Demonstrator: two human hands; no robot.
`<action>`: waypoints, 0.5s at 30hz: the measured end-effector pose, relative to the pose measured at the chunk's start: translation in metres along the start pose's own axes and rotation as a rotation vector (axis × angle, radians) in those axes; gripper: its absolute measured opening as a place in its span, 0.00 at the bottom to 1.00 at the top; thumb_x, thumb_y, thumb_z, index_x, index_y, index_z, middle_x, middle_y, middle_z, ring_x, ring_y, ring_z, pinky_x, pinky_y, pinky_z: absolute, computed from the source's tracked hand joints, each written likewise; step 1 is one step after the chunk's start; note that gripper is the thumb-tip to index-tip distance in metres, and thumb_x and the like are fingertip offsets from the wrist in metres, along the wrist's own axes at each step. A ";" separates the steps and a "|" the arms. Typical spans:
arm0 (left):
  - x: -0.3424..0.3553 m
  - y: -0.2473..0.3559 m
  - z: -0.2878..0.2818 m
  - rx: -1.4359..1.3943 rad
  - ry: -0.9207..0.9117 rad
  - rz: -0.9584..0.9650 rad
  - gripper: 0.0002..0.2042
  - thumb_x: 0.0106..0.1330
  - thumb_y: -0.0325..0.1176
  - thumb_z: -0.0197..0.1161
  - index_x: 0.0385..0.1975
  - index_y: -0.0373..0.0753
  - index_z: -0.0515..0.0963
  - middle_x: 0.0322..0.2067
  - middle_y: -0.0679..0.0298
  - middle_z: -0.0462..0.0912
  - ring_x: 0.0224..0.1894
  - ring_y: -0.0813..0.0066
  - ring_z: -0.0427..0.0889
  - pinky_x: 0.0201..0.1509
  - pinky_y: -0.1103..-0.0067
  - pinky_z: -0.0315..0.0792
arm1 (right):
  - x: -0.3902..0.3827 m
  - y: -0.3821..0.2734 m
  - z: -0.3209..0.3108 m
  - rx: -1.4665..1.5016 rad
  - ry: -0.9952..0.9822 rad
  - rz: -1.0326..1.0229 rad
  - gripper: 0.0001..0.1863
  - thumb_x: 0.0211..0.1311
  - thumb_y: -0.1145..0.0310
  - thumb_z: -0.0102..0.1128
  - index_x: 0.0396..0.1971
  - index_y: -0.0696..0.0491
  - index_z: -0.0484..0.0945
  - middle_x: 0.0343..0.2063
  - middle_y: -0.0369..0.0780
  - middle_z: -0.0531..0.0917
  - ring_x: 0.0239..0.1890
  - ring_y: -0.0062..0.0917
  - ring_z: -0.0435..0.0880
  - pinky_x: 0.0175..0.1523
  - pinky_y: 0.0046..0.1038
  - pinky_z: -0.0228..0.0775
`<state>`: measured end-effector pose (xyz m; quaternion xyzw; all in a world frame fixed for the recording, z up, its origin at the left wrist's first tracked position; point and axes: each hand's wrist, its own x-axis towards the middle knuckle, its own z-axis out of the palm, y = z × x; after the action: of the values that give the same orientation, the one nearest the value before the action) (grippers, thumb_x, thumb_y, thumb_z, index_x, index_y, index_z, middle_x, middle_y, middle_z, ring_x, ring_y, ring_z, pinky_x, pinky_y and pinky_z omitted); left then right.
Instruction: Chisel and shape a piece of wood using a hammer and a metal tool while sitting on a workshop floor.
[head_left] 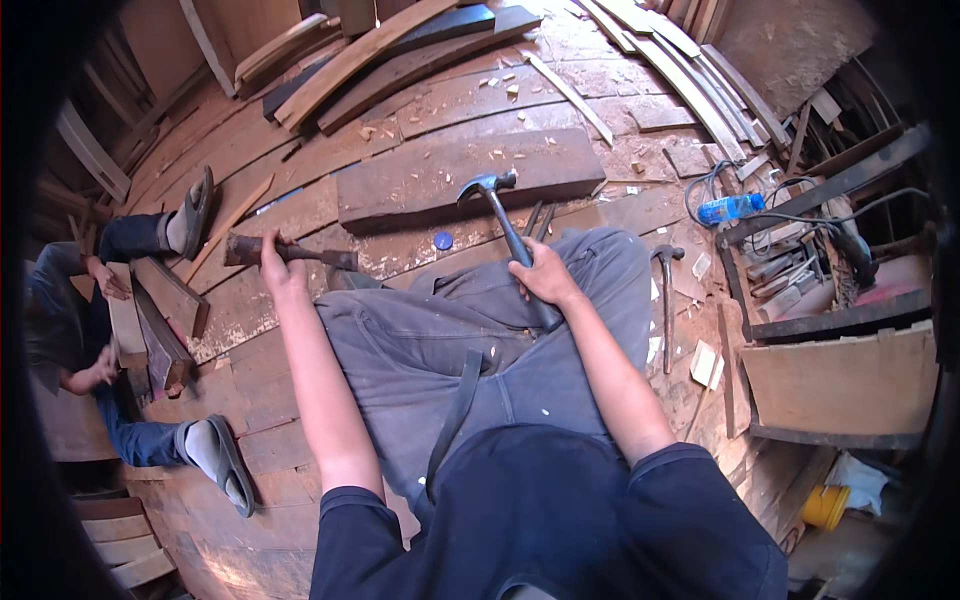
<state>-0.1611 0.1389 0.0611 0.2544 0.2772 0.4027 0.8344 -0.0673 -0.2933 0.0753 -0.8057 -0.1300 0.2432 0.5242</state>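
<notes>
My left hand (pixel 282 268) is closed around a dark brown, thick-handled tool that looks like a chisel (pixel 330 257). It lies roughly level, its thick end to the left and its narrower end to the right. My right hand (pixel 547 275) grips a claw hammer (pixel 508 222) by the handle, above my crossed legs. The hammer's metal head shows in front of a thick wooden block (pixel 450 185) with chips scattered on top. Beside the block's near edge is a round blue cap (pixel 443 240). A dark strap (pixel 460 410) crosses my lap.
Another hammer (pixel 668 300) lies right of my knee. A tool box (pixel 840 380) with a blue bottle (pixel 730 208) and cables stands at right. Curved planks (pixel 400 70) lie at the back. On the left, another person (pixel 70 310) sits handling wooden pieces (pixel 155 320).
</notes>
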 end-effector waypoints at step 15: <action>-0.070 0.011 0.071 -0.029 -0.134 0.063 0.08 0.55 0.27 0.66 0.26 0.43 0.72 0.20 0.69 0.73 0.24 0.78 0.72 0.32 0.81 0.68 | -0.013 -0.006 0.005 -0.232 0.099 -0.156 0.38 0.52 0.69 0.62 0.64 0.58 0.57 0.36 0.52 0.83 0.36 0.38 0.84 0.43 0.35 0.76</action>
<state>-0.1562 0.0732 0.1369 0.2772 0.2065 0.4150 0.8416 -0.0812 -0.2929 0.0820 -0.8592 -0.1935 0.1449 0.4509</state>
